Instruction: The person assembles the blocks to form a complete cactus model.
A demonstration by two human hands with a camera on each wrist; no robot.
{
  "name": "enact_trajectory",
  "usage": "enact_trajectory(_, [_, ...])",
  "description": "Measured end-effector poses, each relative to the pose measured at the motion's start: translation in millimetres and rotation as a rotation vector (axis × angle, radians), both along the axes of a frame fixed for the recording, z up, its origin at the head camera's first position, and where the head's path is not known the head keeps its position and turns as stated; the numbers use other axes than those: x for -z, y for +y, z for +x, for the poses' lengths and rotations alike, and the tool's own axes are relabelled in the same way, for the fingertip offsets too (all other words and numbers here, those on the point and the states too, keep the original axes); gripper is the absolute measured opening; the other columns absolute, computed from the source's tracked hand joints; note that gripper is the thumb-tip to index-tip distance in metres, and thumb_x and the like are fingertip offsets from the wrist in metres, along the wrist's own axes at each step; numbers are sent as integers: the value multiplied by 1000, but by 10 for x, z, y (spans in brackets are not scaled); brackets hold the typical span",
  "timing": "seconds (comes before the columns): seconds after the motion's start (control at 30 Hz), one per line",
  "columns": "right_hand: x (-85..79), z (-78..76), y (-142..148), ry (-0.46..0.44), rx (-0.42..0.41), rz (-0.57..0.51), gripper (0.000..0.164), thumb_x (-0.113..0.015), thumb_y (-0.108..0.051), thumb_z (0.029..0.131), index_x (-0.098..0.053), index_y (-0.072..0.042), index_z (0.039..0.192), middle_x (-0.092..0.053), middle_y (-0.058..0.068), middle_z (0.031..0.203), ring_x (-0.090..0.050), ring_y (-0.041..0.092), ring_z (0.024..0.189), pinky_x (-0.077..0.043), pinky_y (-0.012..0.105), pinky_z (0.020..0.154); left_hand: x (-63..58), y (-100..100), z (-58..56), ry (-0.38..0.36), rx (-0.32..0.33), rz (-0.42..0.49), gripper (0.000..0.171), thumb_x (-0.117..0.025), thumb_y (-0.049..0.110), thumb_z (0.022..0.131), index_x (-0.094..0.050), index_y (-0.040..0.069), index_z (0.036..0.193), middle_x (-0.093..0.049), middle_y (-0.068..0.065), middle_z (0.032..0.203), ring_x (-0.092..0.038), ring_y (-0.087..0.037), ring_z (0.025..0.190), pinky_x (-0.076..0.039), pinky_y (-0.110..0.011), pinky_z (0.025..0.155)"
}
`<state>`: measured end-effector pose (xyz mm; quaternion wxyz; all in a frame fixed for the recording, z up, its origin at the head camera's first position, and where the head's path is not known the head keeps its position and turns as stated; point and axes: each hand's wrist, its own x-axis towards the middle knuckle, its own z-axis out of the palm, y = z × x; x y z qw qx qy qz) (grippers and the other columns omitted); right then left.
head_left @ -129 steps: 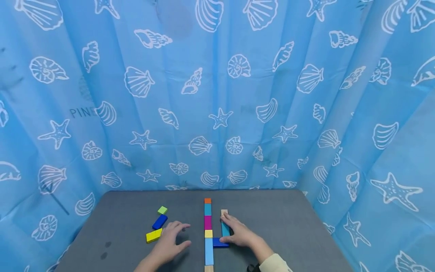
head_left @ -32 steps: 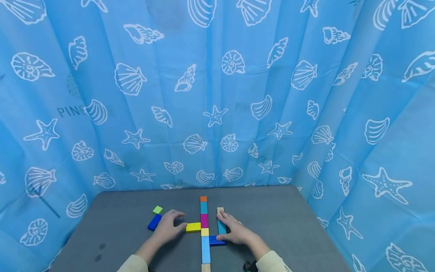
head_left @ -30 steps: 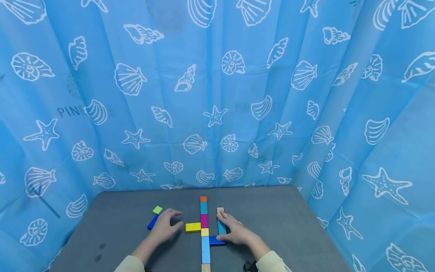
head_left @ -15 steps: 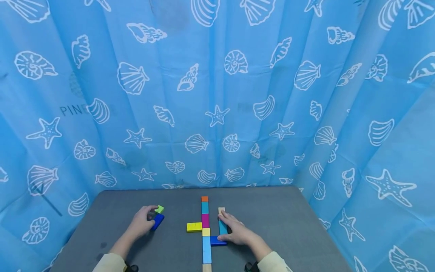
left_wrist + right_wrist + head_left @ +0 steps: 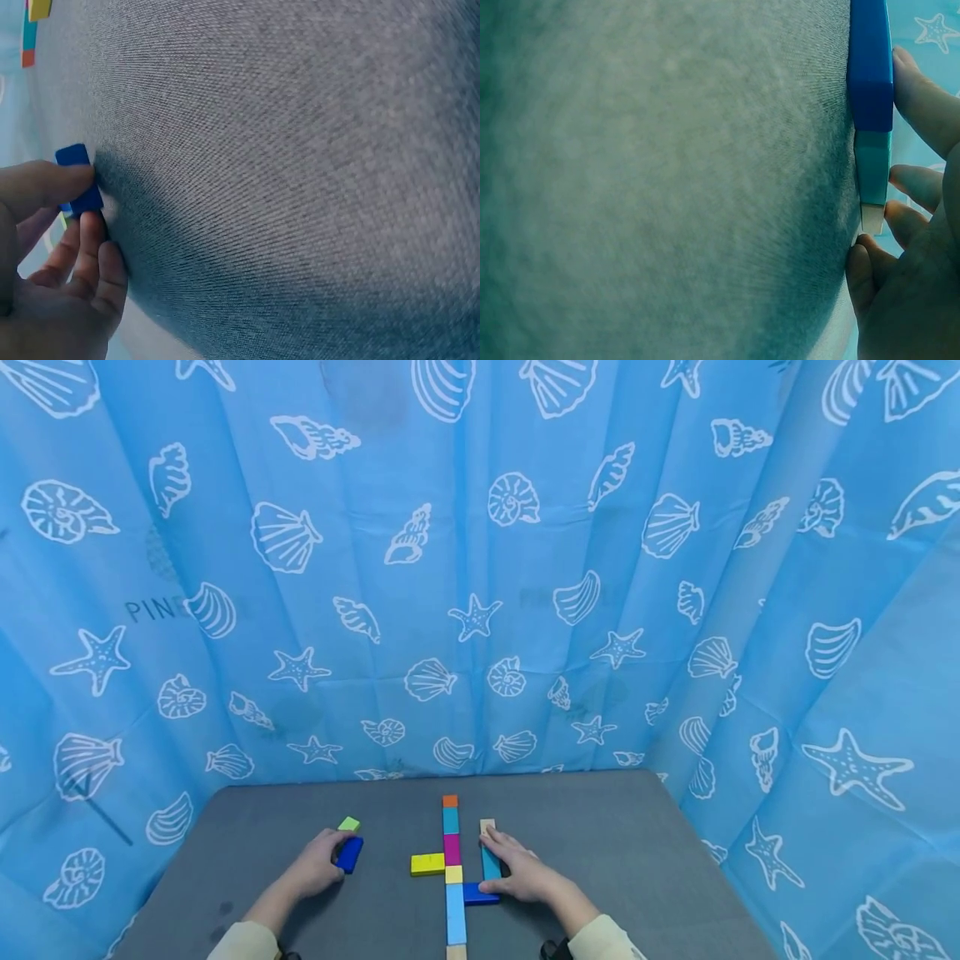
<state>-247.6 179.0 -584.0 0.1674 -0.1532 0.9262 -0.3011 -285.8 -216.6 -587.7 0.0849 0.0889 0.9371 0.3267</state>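
Note:
My left hand (image 5: 318, 864) pinches a blue block (image 5: 350, 854) between thumb and fingers at the left of the table; the thumb lies across the block (image 5: 73, 155) in the left wrist view. Just behind it lies a lime-green block (image 5: 350, 823). My right hand (image 5: 528, 872) rests on an L of blocks: the thumb touches a dark blue block (image 5: 480, 893), while the fingers lie over a teal block (image 5: 490, 864) and a plain wooden one (image 5: 487, 824). In the right wrist view, thumb and fingertips sit on top of these blocks.
A straight column of coloured blocks runs down the middle, from an orange block (image 5: 450, 801) past a magenta one (image 5: 452, 850) to a light blue one (image 5: 456, 914). A yellow block (image 5: 427, 864) sticks out to its left. A blue shell-print curtain (image 5: 472, 693) hangs behind the grey table (image 5: 585, 810).
The yellow block has gone from the left to the column's side, and my left hand has let it go. That hand has moved back left and taken the blue block. My right hand stays put.

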Motion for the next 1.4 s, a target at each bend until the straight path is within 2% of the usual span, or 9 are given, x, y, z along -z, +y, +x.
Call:
enact_trajectory(0.13, [10, -7, 5, 1, 0, 4, 83, -70, -53, 90, -35, -22, 159, -24, 4, 168, -22, 38, 153, -21, 68, 116, -37, 26, 19, -32, -15, 23, 60, -81, -6, 73, -60, 2, 129, -55, -12, 116, -54, -21, 87, -47, -36, 71])
enact_trajectory(0.23, [18, -12, 5, 4, -4, 4, 83, -70, -53, 90, -35, -21, 159, -24, 5, 168, -22, 38, 153, -21, 68, 115, -69, 47, 29, -70, -33, 71, 60, -86, 0, 70, -61, 3, 124, -56, -9, 102, -53, -20, 81, -44, -34, 65])
enact_trajectory(0.33, [19, -14, 4, 6, -6, 4, 83, -71, -52, 90, -35, -21, 159, -24, 5, 168, -22, 38, 152, -22, 68, 115, -83, 83, 22, -90, -52, 118, 61, -88, 5, 72, -59, 2, 125, -56, -7, 90, -53, -20, 77, -43, -34, 62])
enact_trajectory(0.4, [19, -16, 5, 7, -5, 5, 83, -71, -52, 90, -35, -21, 158, -24, 5, 168, -22, 38, 152, -22, 68, 115, -99, 119, 13, -78, -60, 137, 63, -89, 9, 74, -58, 1, 128, -56, -6, 88, -53, -20, 77, -43, -33, 62])
enact_trajectory(0.6, [26, -17, 4, 1, 1, 6, 83, -70, -53, 90, -34, -22, 159, -23, 4, 168, -22, 37, 153, -21, 67, 116, -108, 263, -44, -9, -71, 136, 66, -88, 21, 79, -59, 2, 135, -60, -6, 100, -56, -19, 86, -47, -34, 69])
enact_trajectory(0.83, [24, 0, 4, 5, 1, 1, 83, -70, -53, 90, -35, -21, 159, -24, 4, 168, -22, 37, 153, -21, 67, 116, -87, 469, -105, 36, -47, 125, 67, -85, 31, 82, -59, 6, 138, -60, -8, 115, -56, -19, 93, -52, -38, 78])
enact_trajectory(1.0, [11, 6, 18, 6, 3, 1, 83, -71, -52, 90, -35, -22, 159, -24, 4, 168, -22, 38, 153, -21, 68, 116, -57, 684, -178, 58, -23, 168, 60, -81, 23, 87, -57, 3, 139, -56, -10, 119, -54, -18, 90, -50, -34, 77])
enact_trajectory(1.13, [9, 6, 27, 0, 5, -2, 83, -71, -52, 90, -35, -22, 159, -24, 4, 168, -22, 38, 153, -21, 68, 115, 15, 845, -225, 63, 9, 160, 58, -79, 20, 89, -57, 2, 140, -57, -11, 122, -54, -17, 89, -50, -34, 78])
enact_trajectory(1.4, [2, 6, 10, 4, -3, 1, 85, -71, -54, 89, -35, -21, 159, -24, 4, 168, -22, 38, 153, -21, 68, 115, 155, 1016, -208, 61, 54, 151, 57, -78, 15, 89, -55, -1, 140, -55, -16, 127, -52, -19, 88, -49, -35, 76])
